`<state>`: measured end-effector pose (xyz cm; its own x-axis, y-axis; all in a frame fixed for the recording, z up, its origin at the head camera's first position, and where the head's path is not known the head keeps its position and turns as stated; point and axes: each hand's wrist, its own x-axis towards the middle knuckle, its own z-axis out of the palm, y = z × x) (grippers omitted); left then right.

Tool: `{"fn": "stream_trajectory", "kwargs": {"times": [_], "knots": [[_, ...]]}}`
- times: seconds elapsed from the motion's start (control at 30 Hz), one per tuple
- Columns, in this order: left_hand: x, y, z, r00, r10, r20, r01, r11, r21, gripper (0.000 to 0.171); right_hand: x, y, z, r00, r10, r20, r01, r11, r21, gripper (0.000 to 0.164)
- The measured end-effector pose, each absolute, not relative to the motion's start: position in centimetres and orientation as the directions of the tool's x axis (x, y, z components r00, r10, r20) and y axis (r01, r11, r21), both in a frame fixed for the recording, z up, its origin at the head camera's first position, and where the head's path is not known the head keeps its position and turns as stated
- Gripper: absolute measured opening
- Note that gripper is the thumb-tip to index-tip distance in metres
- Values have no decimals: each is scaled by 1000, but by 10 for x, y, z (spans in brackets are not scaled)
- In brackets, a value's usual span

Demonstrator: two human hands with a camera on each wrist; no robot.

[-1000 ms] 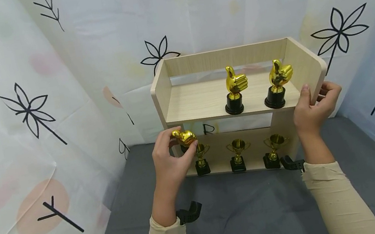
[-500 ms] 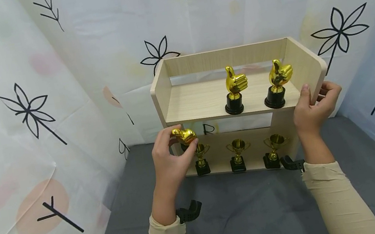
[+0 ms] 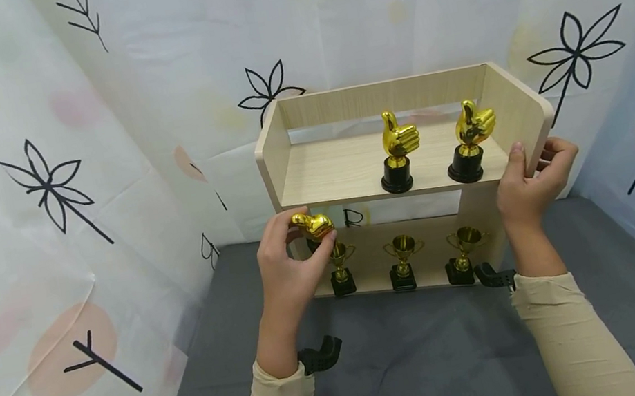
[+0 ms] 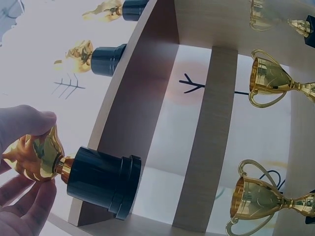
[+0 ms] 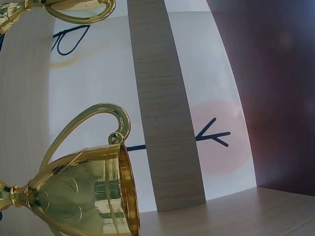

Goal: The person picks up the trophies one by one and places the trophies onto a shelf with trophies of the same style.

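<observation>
My left hand (image 3: 287,269) pinches the golden part of a thumbs-up trophy (image 3: 314,225) in front of the shelf's left side, near the upper board's edge. In the left wrist view this trophy's black base (image 4: 103,179) is free of the fingers. My right hand (image 3: 533,186) grips the right side panel of the pale wooden shelf (image 3: 331,167). Two more thumbs-up trophies, a middle one (image 3: 397,174) and a right one (image 3: 468,162), stand upright on the upper board. The right wrist view shows no hand, only a gold cup (image 5: 88,191) and shelf parts.
On the lower board stand three cup trophies: a left one (image 3: 343,281), partly behind the held trophy, a middle one (image 3: 402,275) and a right one (image 3: 460,268). The shelf stands on a grey cloth (image 3: 408,365) before a patterned curtain (image 3: 177,74).
My left hand has risen slightly with the thumbs-up trophy, toward the upper board. The right hand and the shelf have stayed where they were.
</observation>
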<state>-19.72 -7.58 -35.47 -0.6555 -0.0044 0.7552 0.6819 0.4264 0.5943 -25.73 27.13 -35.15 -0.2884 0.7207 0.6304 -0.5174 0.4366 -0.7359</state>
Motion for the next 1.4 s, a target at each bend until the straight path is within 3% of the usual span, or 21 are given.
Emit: {"fn": "stream_trajectory", "kwargs": {"times": [1.4], "knots": [[-196,-75,-342,-594,-2,805,736,403,544,46,-259,271,-352,-286,733,617,-496,437,-750,18]]}}
